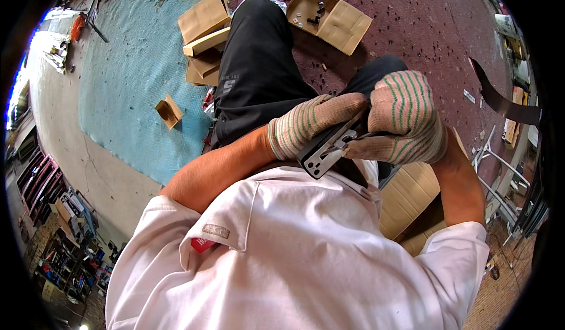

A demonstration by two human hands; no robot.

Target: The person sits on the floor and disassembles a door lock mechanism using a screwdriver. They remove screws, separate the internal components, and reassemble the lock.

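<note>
I see the part (319, 161) just toward three o'clock of centre, gripped by the left hand (313, 122); the right hand (408, 120) curls against it, pinching what I cannot tell.

The right hand (407, 115), right of centre, partly hides the metal piece (318, 163); dark bits (315, 20) (upper-centre box (346, 27)) are too small to identify.
</note>
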